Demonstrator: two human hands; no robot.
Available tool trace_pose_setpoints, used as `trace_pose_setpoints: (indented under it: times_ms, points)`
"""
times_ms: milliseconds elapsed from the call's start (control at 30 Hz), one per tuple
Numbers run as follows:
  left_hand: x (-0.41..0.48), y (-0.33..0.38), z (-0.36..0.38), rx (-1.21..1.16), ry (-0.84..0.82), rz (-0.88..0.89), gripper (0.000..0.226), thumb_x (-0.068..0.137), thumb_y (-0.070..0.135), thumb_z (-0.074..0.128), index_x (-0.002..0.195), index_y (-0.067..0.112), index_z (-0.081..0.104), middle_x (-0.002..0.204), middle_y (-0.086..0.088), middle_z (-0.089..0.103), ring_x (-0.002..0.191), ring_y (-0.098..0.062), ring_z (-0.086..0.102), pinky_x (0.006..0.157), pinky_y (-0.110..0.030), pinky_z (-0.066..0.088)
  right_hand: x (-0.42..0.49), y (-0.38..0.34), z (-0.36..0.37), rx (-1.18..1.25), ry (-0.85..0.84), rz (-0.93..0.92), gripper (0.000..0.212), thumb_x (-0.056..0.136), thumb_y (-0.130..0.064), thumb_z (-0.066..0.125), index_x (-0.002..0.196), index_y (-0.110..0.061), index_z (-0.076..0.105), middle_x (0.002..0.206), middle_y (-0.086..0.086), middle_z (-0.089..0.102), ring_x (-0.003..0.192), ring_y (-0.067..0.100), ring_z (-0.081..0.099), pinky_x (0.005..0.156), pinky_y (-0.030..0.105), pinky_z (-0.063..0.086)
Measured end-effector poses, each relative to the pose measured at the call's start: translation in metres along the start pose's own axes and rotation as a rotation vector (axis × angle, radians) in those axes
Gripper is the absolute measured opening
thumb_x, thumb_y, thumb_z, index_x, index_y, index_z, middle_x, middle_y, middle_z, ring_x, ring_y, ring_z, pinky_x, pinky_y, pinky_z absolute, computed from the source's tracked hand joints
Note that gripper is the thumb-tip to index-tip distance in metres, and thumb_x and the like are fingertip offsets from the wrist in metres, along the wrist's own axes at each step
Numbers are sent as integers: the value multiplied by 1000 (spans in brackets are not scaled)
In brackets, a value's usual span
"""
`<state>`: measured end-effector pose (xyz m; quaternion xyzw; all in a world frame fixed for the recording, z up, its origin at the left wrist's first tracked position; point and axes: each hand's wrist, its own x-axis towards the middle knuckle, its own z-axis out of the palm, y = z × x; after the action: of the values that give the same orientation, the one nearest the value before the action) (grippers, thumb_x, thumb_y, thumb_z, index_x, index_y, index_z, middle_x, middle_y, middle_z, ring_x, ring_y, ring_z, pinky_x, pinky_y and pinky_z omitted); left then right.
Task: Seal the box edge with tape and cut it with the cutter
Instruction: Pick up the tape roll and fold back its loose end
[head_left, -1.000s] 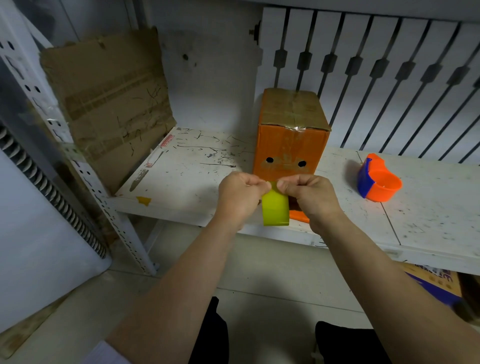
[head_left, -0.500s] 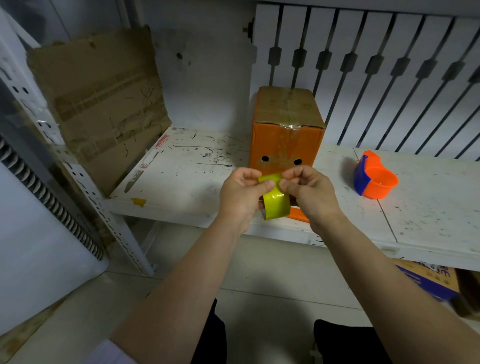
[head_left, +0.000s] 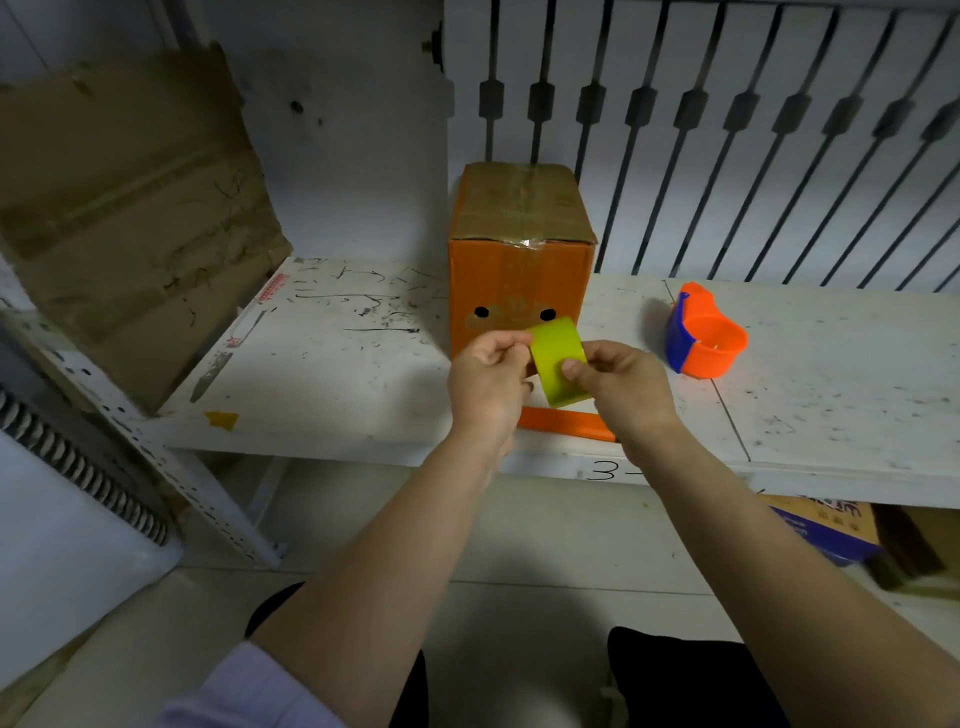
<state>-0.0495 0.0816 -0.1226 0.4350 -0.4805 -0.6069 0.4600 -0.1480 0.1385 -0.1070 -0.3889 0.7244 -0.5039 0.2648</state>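
White shelf (head_left: 332, 384): left hand (head_left: 485, 379), right hand (head_left: 618, 387) pinch tape strip (head_left: 558, 358), 6 o'clock of box (head_left: 519, 270); loose strip may fold, self-stick.

Between the fingers (head_left: 571, 367) the tape strip (head_left: 558, 364) is yellow-green. Behind them the box (head_left: 519, 280) is orange with two black holes and a brown top. Below them the cutter (head_left: 563, 423) is orange. To their right the dispenser (head_left: 706, 340) is orange and blue.

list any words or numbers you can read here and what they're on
"3-": handwritten, front edge of the white shelf.
Red label on the shelf top: too blurred to read.
Print on the carton below the shelf: too blurred.
Faint print on the orange box: unreadable.
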Motion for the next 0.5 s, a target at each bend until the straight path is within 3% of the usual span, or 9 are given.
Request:
trace_pose_setpoints:
  times_ms: [100,167,267,500]
  points:
    - [9,-11,21,159,-39,-21,20,89,11,56,81,29,60,99,-1,69,96,-19,65,85,-35,51,13,11,-19,-176,63,-19,25,89,-13,56,112,-11,67,104,9,68,93,23,59,87,40,50]
    - [14,-15,33,257,-81,-22,13,88,14,58,85,25,62,100,-2,69,97,-20,63,86,-35,50,22,18,-33,-290,125,-32,30,90,-14,53,118,-14,65,113,11,68,103,28,60,91,42,50]
    - [21,-16,51,394,-137,42,13,89,12,57,97,17,65,102,-2,67,96,-18,61,79,-27,45,30,28,-57,-438,235,-55,35,91,-14,50,123,-20,62,122,9,66,109,30,59,84,32,45]
    - [34,-28,89,513,-208,77,14,89,10,55,97,14,66,94,1,62,89,-14,57,76,-25,43,57,67,-121,-753,602,-11,32,83,-6,47,105,-12,68,101,24,66,98,44,56,74,41,46]
